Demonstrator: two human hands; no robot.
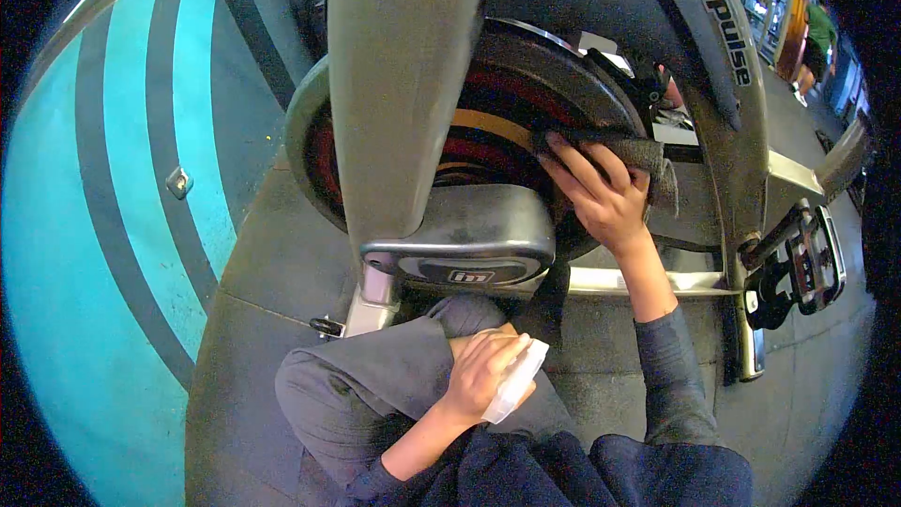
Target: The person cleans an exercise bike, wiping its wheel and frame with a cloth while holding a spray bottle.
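Observation:
My right hand [608,195] is wrapped over a dark grey cloth [664,178] and presses it against the right side of a large black wheel [554,75]. The wheel has reddish and tan bands and belongs to an exercise bike [394,94]. Over my lap, my left hand [483,377] grips a small white container [516,382], tilted, with its far end hidden by my fingers. The bike's dark plastic cover [460,235] with a logo sits just beyond my left hand.
A pedal [812,258] juts out on the right, near the metal base bar [648,282]. The turquoise and grey striped floor [122,178] lies to the left, with a small metal fitting [178,182] in it. Far right, a person in green [819,38] stands in the background.

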